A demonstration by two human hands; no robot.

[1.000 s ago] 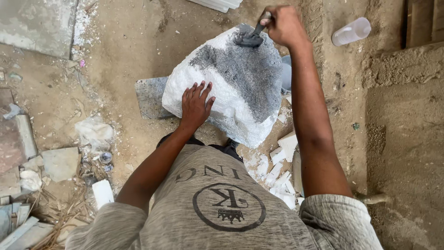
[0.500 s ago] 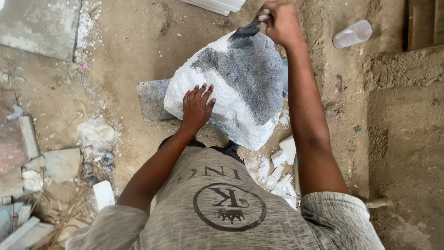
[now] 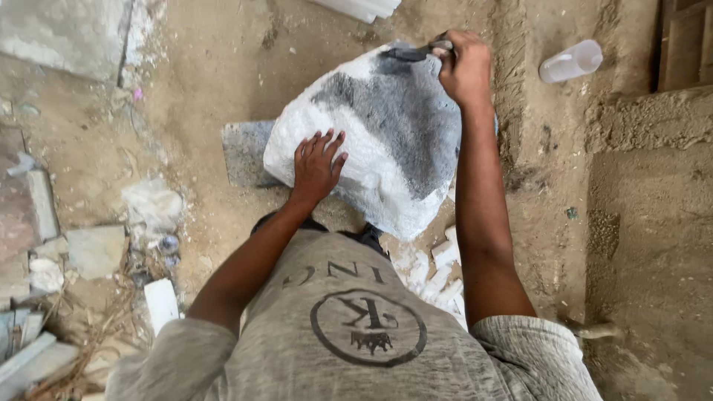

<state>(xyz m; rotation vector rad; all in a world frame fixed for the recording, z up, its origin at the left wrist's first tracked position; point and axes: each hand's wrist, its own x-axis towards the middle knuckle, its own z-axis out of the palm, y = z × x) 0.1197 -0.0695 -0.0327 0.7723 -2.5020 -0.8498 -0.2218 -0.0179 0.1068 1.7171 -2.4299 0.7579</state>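
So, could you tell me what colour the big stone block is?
White with a broad dark grey patch, seen in the head view: stone block.

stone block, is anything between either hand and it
Nothing visible. The left hand lies flat, fingers spread, directly on the white and grey stone block. The right hand grips a dark tool whose head meets the block's far edge.

Big white stone block [image 3: 371, 141], grey-patched, tilted on sandy ground; dark tool [image 3: 408, 53] at top edge.

Single head-worn camera, looking steeply down, close over the person's own torso and sandy ground [image 3: 208, 89]
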